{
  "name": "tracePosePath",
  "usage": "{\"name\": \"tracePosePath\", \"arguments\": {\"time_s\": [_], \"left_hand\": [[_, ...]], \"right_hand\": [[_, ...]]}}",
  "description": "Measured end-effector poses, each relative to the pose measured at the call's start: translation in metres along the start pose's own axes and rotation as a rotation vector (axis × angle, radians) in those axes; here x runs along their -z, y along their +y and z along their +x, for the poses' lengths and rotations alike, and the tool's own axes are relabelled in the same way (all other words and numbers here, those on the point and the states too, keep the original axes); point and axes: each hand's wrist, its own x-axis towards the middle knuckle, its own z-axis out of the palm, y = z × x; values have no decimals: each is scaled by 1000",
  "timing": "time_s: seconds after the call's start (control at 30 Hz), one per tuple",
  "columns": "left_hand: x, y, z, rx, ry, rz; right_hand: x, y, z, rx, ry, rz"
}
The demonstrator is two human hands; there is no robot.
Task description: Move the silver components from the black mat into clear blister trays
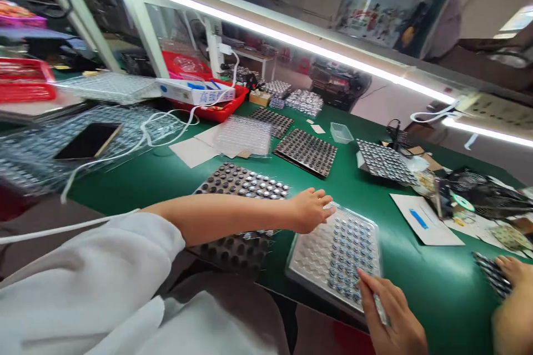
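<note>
My left hand lies at the far left corner of a clear plastic tray, fingers a little apart. Rows of small round metallic parts fill the right side of this tray; its left cells look bare. Over the tray's near right edge, my right hand has thumb and index finger brought together at the parts; anything between the tips is too small to make out. Beneath my left forearm sits a dark tray of round parts, some shiny, partly hidden by the arm.
At the right edge another person's hand touches a dark tray. Further back are a dark tray stack, a tilted tray and a red basket. A white cable and phone lie left. A light bar crosses above.
</note>
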Motion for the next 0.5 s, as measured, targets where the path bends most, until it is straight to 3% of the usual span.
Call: {"name": "tracePosePath", "arguments": {"time_s": [0.13, 0.23, 0.37, 0.5], "left_hand": [[41, -28, -76, 31, -30, -145], [60, -40, -135, 97, -62, -315], [55, -43, -187, 154, -76, -407], [38, -39, -202, 160, -24, -410]], "right_hand": [[-14, -19, 34, 129, -87, 21], [-40, -57, 65, 208, -173, 85], [-95, -113, 93, 209, -365, 128], [-138, -136, 101, 231, -504, 26]]}}
